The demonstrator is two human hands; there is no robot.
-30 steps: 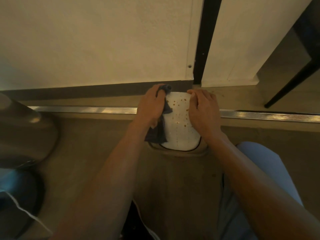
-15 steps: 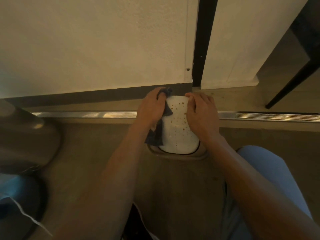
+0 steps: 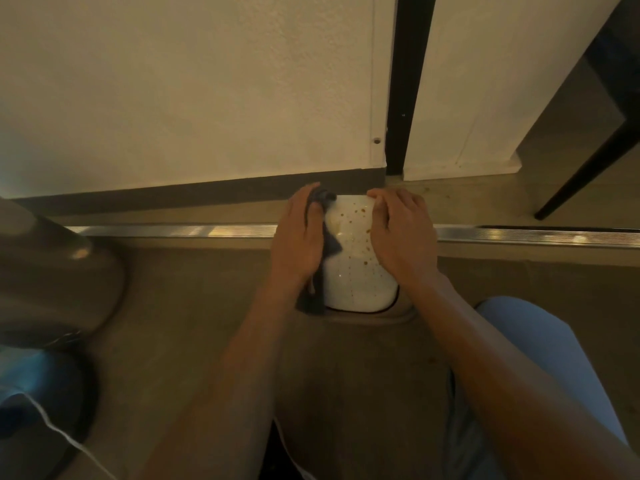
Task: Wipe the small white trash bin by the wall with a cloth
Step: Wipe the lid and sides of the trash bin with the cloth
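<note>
A small white trash bin (image 3: 353,271) stands on the floor close to the wall, its lid speckled with brown spots. My left hand (image 3: 298,233) holds a dark grey cloth (image 3: 325,237) against the bin's left side; the cloth hangs down past my wrist. On the bin's right side lies my right hand (image 3: 401,233), fingers curled over the far top edge, holding the bin steady. Both hands hide the bin's sides.
A metal floor track (image 3: 519,233) runs left to right under the bin. The white wall (image 3: 207,98) and dark skirting lie just behind. A dark furniture leg (image 3: 588,161) slants at the right. A large grey rounded object (image 3: 52,271) sits at left. My knee (image 3: 519,341) is at lower right.
Both hands stay on the bin. My left hand with the cloth has shifted slightly along the bin's left side; the view has tilted a little.
</note>
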